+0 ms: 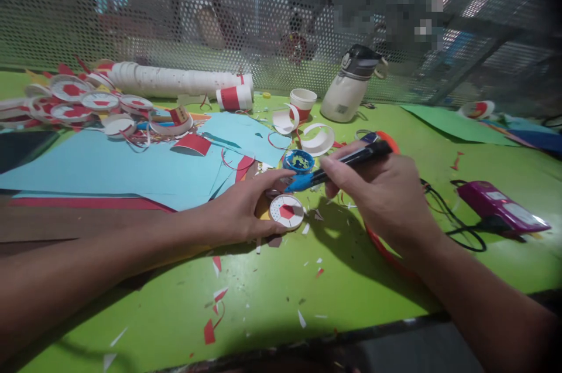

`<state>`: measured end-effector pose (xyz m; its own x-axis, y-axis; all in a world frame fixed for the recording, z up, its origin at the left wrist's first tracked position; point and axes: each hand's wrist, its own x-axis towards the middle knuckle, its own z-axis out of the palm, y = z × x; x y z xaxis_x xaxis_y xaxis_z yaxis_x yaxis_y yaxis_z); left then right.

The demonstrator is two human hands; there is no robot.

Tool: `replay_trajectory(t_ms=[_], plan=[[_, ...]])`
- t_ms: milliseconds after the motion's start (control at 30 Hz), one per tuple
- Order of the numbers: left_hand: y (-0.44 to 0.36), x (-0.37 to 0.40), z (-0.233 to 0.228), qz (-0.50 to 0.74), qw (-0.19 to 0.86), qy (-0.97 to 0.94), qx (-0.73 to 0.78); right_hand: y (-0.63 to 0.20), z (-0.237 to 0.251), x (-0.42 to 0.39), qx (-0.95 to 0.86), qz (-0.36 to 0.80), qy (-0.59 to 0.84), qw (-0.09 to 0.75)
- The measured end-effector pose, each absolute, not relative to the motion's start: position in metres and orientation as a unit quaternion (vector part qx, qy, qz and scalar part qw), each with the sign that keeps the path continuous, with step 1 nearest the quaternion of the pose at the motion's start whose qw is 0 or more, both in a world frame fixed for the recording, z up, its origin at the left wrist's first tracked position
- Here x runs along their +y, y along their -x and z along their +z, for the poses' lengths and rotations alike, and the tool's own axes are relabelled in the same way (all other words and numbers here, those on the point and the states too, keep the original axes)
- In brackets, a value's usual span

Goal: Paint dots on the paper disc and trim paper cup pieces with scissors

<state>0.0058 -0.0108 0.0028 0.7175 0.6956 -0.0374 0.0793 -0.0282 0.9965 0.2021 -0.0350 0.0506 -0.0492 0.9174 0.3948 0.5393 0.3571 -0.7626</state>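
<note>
My left hand (239,206) grips a small round white paper cup base (295,218) near the table top, the thumb on its near edge and the index finger stretched above it. A red hexagon and small dark dots mark its face. My right hand (380,185) is closed around a black pen-like tool (357,157) with a tapered blue tip, held slantwise. That tip hovers just above the base's far edge; whether they touch I cannot tell. Beyond the tip stands a small blue cap (290,161) with yellowish stuff inside.
Blue paper sheets (109,168) lie at left, below decorated cup bases (70,89) and stacked paper cups (175,80). A bottle (346,92), a red-and-white cup (302,105) and curled strips (318,139) stand behind. A magenta power strip (496,203) with black cable lies right. Paper scraps litter the table.
</note>
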Motion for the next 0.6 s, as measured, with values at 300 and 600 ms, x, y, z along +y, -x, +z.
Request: replay_trajectory(t_ms=[300,600], plan=[[-0.005,-0.01,0.001,0.234,0.63,-0.678,0.3,-0.204,0.043,-0.03,-0.717,0.218,0.509,0.424],[-0.006,-0.01,0.0,0.255,0.605,-0.693,0.296,-0.201,0.041,-0.032,-0.738,0.211,0.497,0.405]])
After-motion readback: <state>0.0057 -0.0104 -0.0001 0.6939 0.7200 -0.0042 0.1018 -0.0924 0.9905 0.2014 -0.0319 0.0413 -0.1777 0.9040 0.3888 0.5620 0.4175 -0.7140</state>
